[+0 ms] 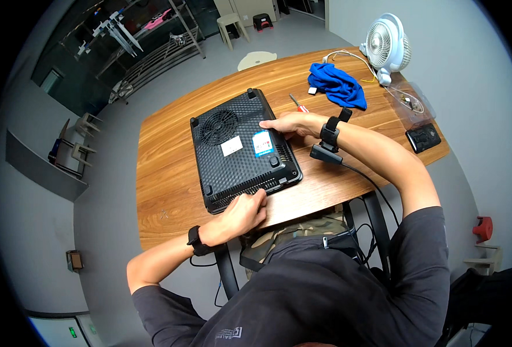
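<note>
A black induction cooker [209, 156] lies upside down on the wooden table, its round fan grille, rubber feet and two stickers facing up. My right hand [293, 124] grips its right side, thumb on top of the underside and the other fingers down along the edge, partly hidden. At the near edge, by the row of vent slots, my left hand [243, 213] is closed with its fingers curled against the rim. What its fingertips do under that rim is hidden.
Beyond my right hand lie a red-handled screwdriver [299, 104] and a blue cloth [337, 84]. A white fan [386, 46], a clear plastic box [412, 104] and a black box-shaped device [422, 137] occupy the table's right end. A black cable [371, 182] hangs from my right wrist.
</note>
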